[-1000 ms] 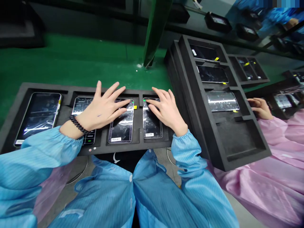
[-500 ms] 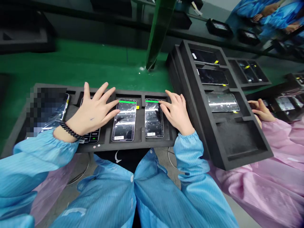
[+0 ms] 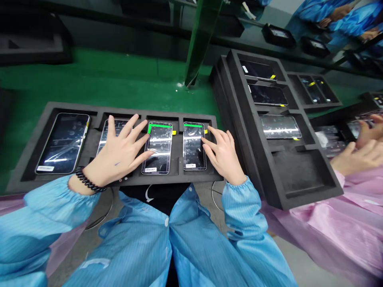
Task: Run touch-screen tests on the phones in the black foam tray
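A black foam tray (image 3: 32, 157) lies in front of me with several phones in its slots. My left hand (image 3: 118, 153) is spread flat over the second phone (image 3: 115, 128), and its thumb reaches the third phone (image 3: 157, 147). That screen shows a green band along its top and left edge. My right hand (image 3: 223, 151) rests at the tray's right end, fingers apart, with fingertips on the right edge of the fourth phone (image 3: 194, 145). The leftmost phone (image 3: 63, 142) is dark and untouched.
A taller stack of black foam trays (image 3: 302, 175) stands to the right, holding three phones and one vacant slot. A person in a pink sleeve (image 3: 356, 157) works beside it. A green post (image 3: 199, 40) rises from the green belt behind. More trays lie far right.
Both hands slid down and outward across the screens. Green bands have grown on the third and fourth phones. The neighbour's hand moved right and up.
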A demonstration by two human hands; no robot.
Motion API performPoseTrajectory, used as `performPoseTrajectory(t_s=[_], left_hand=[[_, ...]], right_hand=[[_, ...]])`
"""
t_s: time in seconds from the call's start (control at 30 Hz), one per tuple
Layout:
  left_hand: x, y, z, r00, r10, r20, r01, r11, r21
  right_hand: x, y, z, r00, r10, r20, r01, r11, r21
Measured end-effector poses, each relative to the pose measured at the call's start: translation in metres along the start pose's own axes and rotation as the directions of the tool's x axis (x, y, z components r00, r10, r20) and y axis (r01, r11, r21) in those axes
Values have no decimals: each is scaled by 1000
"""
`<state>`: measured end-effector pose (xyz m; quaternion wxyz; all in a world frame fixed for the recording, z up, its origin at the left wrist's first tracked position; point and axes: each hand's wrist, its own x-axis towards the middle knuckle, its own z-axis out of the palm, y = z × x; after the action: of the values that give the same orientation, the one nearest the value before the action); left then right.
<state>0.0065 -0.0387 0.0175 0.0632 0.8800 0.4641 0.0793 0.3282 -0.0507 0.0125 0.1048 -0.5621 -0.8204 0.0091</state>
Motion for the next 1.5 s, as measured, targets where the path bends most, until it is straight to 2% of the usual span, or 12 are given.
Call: performPoseTrajectory(t_s=[0.23, 0.4, 0.53, 0.8, 1.0, 1.17, 1.3, 1.4, 1.5], left_hand=[[-19, 11, 1, 998, 62, -29, -60, 996, 60], [-28, 22, -1, 998, 59, -37, -57, 997, 58], [-36, 30, -1, 995, 85, -44, -79, 989, 125], [-51, 43, -3, 994, 105, -15, -101, 978, 181], [-62, 45, -3, 997, 83, 10, -83, 993, 88], [-68, 38, -6, 992, 123, 31, -123, 992, 26], [-61, 21, -11, 982, 182, 56, -180, 983, -33], [-49, 2, -16, 954, 280, 106, -265, 955, -135], [-37, -15, -16, 914, 384, 131, -350, 909, -229]], right_hand=[[-21, -10, -3, 1000, -13, 9, 13, 1000, 7], [-34, -15, -7, 1000, -18, -1, 18, 1000, 13], [-44, -19, -10, 1000, -22, -5, 22, 1000, 18], [-61, -26, -16, 1000, -28, 10, 28, 999, 42], [-67, -29, -19, 999, -47, 7, 46, 997, 56], [-64, -26, -23, 996, -89, 20, 88, 995, 51], [-55, -14, -27, 977, -208, 50, 203, 974, 97], [-49, -4, -29, 949, -309, 64, 299, 945, 130], [-47, 1, -29, 932, -356, 71, 346, 930, 123]])
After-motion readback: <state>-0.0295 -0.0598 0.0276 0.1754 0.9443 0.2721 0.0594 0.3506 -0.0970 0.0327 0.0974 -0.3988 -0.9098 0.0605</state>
